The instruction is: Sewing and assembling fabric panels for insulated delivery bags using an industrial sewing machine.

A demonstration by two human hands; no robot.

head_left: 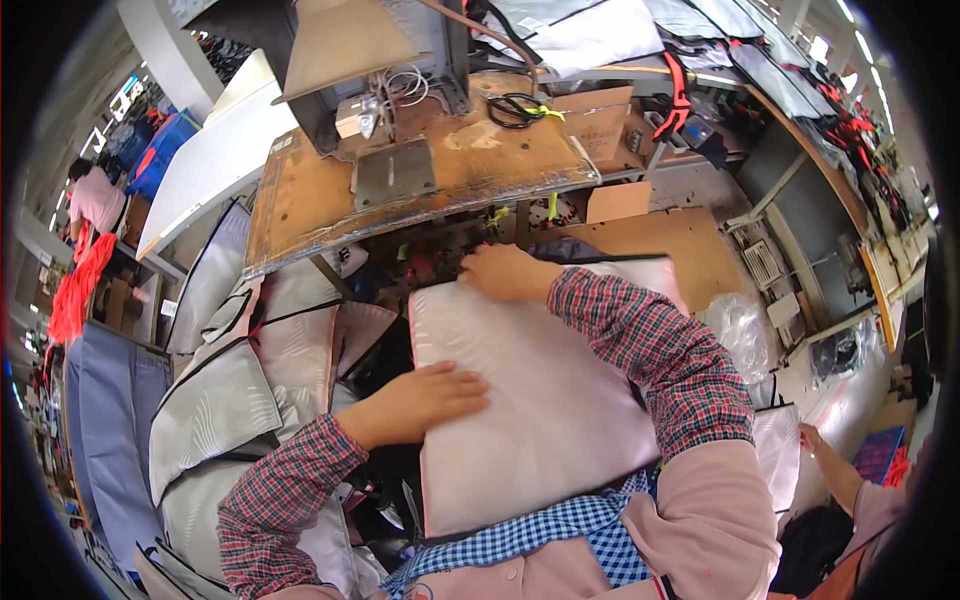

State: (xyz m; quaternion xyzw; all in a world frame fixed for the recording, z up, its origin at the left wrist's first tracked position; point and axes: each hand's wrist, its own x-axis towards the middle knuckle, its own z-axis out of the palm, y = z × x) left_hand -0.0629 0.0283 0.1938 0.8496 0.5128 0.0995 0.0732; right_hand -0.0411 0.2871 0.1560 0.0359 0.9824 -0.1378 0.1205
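Note:
A large pale padded fabric panel [540, 400] with pink edging lies across my lap below the sewing table. My left hand [425, 400] rests flat on its left side, fingers spread. At the panel's far top edge my right hand [505, 272] presses down, fingers curled over the rim. Both sleeves are red plaid. Whether the right hand pinches the edge or only presses it is not clear.
A worn wooden sewing table [500, 165] with a sewing machine [385, 55] and black scissors [515, 108] stands ahead. Stacked grey panels with black trim [235, 380] pile up at my left. Another person's hand [812, 438] shows at the lower right; another person [95, 200] works far left.

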